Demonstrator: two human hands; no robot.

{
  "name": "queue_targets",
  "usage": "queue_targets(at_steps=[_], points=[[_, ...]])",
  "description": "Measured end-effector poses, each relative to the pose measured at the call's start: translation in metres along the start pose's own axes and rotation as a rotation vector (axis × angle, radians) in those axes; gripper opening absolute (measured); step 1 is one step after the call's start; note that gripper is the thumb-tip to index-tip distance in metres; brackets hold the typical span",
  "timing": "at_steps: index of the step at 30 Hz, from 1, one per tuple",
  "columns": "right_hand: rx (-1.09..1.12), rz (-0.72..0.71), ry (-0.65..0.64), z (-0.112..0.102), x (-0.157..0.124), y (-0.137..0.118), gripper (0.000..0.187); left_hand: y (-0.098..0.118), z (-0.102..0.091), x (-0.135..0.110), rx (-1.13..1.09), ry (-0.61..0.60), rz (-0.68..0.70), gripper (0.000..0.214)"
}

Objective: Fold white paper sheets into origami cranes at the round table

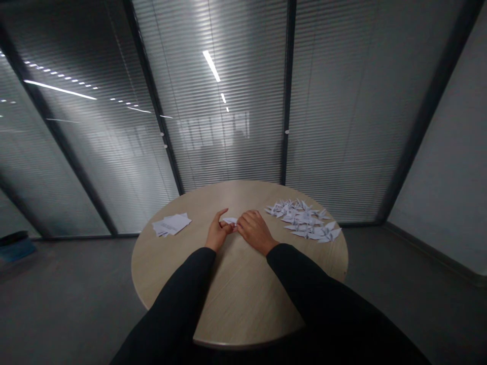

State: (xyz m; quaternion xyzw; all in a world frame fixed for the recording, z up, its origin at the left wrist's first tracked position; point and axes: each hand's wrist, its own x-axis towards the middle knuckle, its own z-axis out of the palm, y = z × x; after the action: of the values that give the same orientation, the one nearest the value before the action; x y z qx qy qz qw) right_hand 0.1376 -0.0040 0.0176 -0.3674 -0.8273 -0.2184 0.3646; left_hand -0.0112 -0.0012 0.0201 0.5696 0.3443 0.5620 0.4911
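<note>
My left hand (217,232) and my right hand (254,232) meet near the middle of a round wooden table (243,309). Pinched between their fingertips is a small piece of folded white paper (230,220), mostly hidden by my fingers. To the left lies a loose stack of white paper sheets (171,224) with printing on the top one. A pile of several white origami cranes (304,220) sits to the right of my right hand, not touching it.
Black sleeves cover both my forearms. The table stands on a grey floor, with glass walls and closed blinds (213,101) behind it. A dark object with a blue part (15,246) rests on the floor at the far left.
</note>
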Motion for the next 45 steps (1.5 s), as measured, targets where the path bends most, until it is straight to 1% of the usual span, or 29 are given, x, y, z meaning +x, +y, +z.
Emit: queue_targets(at_steps=[4,10,14,19,25,30,34,45], points=[[-0.054,-0.038,-0.023,-0.001,0.0,-0.001,0.016,-0.005,-0.003,0.002,-0.039,0.005,-0.004,0.076],[-0.087,-0.063,-0.027,0.001,-0.001,0.002,0.018,-0.005,-0.005,0.003,0.051,0.039,0.025,0.072],[-0.081,-0.037,-0.025,0.003,-0.002,0.004,0.017,-0.004,-0.006,0.004,0.101,0.045,0.025,0.073],[-0.007,0.013,-0.034,0.004,-0.004,0.004,0.016,-0.006,-0.008,0.006,0.178,0.047,0.036,0.073],[0.069,0.064,-0.017,0.006,-0.005,0.006,0.016,-0.007,-0.008,0.007,0.131,0.003,0.025,0.078],[0.144,0.091,0.027,0.01,-0.006,0.009,0.018,-0.008,-0.008,0.008,0.031,-0.038,0.013,0.081],[0.175,0.105,0.058,0.012,-0.007,0.009,0.018,-0.01,-0.009,0.009,0.013,-0.03,0.017,0.079],[0.219,0.117,0.077,0.011,-0.007,0.009,0.017,-0.009,-0.008,0.008,0.038,-0.007,0.033,0.072]])
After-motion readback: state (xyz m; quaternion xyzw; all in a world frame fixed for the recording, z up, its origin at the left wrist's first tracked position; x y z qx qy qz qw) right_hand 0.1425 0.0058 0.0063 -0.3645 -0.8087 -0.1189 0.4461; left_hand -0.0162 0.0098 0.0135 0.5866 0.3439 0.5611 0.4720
